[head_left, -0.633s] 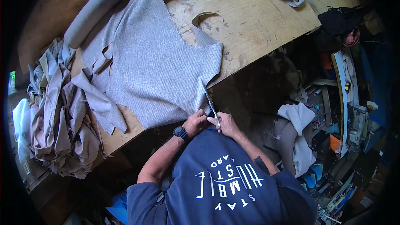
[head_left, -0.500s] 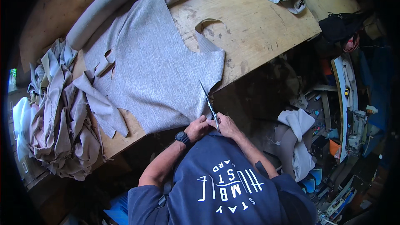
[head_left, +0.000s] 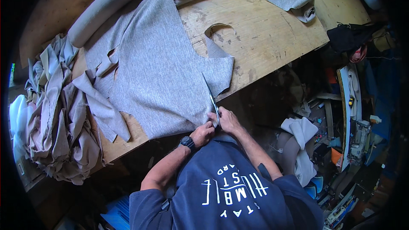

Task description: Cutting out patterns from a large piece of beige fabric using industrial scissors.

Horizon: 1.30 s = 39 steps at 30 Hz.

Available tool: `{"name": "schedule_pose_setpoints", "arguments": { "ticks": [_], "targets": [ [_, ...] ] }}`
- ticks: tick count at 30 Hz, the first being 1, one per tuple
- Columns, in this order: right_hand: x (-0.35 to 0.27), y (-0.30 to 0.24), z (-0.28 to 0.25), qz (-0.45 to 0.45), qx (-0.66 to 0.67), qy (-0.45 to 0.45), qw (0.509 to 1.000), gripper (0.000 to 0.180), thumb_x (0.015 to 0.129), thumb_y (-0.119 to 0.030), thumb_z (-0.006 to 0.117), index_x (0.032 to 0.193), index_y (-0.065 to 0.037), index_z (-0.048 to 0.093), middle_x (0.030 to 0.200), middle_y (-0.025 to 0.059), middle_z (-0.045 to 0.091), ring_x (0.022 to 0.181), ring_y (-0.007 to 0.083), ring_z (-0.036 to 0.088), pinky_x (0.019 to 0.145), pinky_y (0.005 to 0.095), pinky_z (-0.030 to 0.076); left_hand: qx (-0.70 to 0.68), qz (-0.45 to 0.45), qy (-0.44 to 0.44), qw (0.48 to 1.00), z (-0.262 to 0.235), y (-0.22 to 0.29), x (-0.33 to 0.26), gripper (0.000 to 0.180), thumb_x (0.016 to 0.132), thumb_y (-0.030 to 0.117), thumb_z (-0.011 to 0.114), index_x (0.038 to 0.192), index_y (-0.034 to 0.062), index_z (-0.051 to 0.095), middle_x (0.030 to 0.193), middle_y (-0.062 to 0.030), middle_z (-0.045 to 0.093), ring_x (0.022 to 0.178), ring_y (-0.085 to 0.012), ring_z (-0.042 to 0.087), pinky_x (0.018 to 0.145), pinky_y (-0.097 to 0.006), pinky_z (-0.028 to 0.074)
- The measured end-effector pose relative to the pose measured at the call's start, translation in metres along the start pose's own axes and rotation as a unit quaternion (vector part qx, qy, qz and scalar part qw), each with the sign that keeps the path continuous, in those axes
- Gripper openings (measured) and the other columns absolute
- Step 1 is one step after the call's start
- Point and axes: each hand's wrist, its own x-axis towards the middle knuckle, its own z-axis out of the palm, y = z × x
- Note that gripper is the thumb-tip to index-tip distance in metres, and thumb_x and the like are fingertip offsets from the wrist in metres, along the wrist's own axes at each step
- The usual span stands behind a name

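Observation:
A large piece of light grey woven fabric lies over the wooden table, its near corner hanging past the front edge towards me. My right hand is closed round the handles of a pair of scissors. Their long blades point away from me across the fabric near its right side; how far they are apart is hard to tell. My left hand, below a black wristwatch, is closed on the fabric's near edge just left of the handles. Its fingertips are partly hidden.
A fabric roll lies along the table's far left. Crumpled cloth strips hang over the left end. A curled offcut and a folded scrap lie on the wood. Cluttered tools and scraps fill the lower right.
My right hand and the scissors have shifted slightly forward over the fabric, away from my body. My left hand sits a little lower, still on the fabric edge. The view has tilted slightly.

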Motion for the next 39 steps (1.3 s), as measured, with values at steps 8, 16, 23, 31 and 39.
{"name": "schedule_pose_setpoints", "arguments": {
  "ticks": [8,16,23,31,39],
  "targets": [
    [0.006,-0.002,-0.005,0.004,0.070,-0.042,0.997,0.063,0.088,-0.061,0.071,0.076,0.000,0.061,0.062,0.0128,0.061,0.057,0.0218,0.062,0.057,0.0395,0.049,-0.031,-0.044,-0.042,0.998,-0.005,-0.007,0.002,0.016,0.076,-0.006,0.063,0.087,0.0035,0.055,0.092,-0.0137,0.051,0.082,-0.0363,0.058,0.070,-0.044,0.050],
    [0.033,-0.011,-0.004,-0.011,-0.001,-0.018,1.000,0.072,0.087,-0.070,0.064,0.087,0.003,0.065,0.083,0.0248,0.069,0.085,0.0360,0.070,0.073,0.0470,0.052,-0.065,-0.049,-0.047,0.996,-0.001,-0.017,0.003,0.018,0.074,-0.008,0.061,0.085,0.0031,0.054,0.091,-0.0130,0.049,0.080,-0.0360,0.057,0.069,-0.044,0.048],
    [0.043,-0.050,-0.015,0.012,-0.031,-0.010,0.999,0.064,0.090,-0.063,0.066,0.087,0.001,0.067,0.085,0.0239,0.070,0.087,0.0380,0.070,0.076,0.0490,0.052,-0.092,-0.045,-0.027,0.994,-0.010,-0.015,0.011,0.016,0.071,-0.011,0.059,0.079,0.0026,0.054,0.085,-0.0132,0.049,0.079,-0.0344,0.056,0.068,-0.041,0.047],
    [0.072,-0.046,-0.004,-0.009,-0.001,-0.019,1.000,0.056,0.091,-0.056,0.069,0.087,0.000,0.067,0.069,0.0128,0.066,0.064,0.0241,0.065,0.062,0.0405,0.050,-0.097,-0.077,-0.017,0.992,-0.012,-0.029,0.003,0.016,0.070,-0.011,0.058,0.077,0.0036,0.055,0.083,-0.0124,0.051,0.079,-0.0351,0.057,0.069,-0.042,0.046],
    [0.111,-0.058,-0.009,-0.021,-0.081,0.016,0.996,0.062,0.092,-0.061,0.065,0.089,0.001,0.068,0.063,0.0080,0.064,0.055,0.0172,0.064,0.056,0.0365,0.051,-0.109,-0.036,0.009,0.993,0.000,-0.027,0.012,0.013,0.074,-0.009,0.059,0.074,0.0031,0.055,0.078,-0.0121,0.051,0.075,-0.0321,0.054,0.066,-0.040,0.043]
  ]
}}
